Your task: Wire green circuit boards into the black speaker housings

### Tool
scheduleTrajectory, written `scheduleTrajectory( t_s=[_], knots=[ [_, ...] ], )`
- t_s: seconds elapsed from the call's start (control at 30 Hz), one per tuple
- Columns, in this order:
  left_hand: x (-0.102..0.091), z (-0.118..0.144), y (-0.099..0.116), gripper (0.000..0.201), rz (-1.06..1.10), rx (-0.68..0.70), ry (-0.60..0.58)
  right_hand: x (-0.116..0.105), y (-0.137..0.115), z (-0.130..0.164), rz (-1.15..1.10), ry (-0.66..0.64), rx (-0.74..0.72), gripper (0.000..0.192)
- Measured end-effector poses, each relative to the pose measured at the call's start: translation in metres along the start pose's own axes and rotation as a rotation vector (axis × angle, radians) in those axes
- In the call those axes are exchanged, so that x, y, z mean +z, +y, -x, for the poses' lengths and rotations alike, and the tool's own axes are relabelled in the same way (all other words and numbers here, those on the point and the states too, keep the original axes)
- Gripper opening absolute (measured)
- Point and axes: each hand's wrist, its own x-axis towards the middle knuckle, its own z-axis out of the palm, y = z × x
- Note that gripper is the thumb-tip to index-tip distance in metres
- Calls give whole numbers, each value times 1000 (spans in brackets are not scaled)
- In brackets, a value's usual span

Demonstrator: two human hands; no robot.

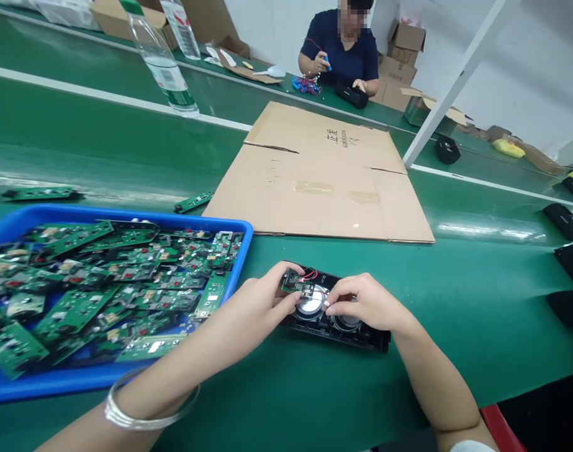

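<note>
A black speaker housing (342, 333) with two round silver speaker drivers lies on the green bench in front of me. My left hand (262, 300) pinches a small green circuit board (296, 282) with red and black wires at the housing's left end. My right hand (364, 302) rests on top of the housing over the right driver, fingers curled on it. A metal bracelet (145, 411) circles my left wrist.
A blue tray (241, 248) at the left holds several green circuit boards. A flattened cardboard sheet (324, 179) lies beyond. Plastic bottles (161, 59) stand at the far left. Black housings (568, 276) lie along the right edge. Another person works across the bench.
</note>
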Motion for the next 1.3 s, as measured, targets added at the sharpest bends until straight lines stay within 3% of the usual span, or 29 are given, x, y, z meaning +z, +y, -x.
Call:
scheduleTrajectory(
  t_s=[0.2, 0.43, 0.7, 0.83, 1.03, 1.13, 1.3],
  knots=[
    [7, 0, 0, 32, 31, 4, -21, 16, -2, 1, 277, 102, 8, 4],
    [9, 0, 2, 28, 31, 25, -20, 28, -10, 6, 656, 100, 26, 18],
    [12, 0, 7, 25, -49, -1, -63, 38, -3, 3, 915, 127, -164, 18],
    [13, 0, 9, 21, -98, 80, -57, 39, -1, 5, 945, 155, -214, 21],
    [7, 3, 12, 23, -39, 215, -48, 35, 1, 3, 717, 243, 18, 5],
    [8, 2, 12, 22, -17, 271, -39, 30, 1, 1, 551, 235, 53, 25],
    [15, 1, 9, 19, 2, 290, -9, 26, 0, 2, 498, 218, -9, 7]
  ],
)
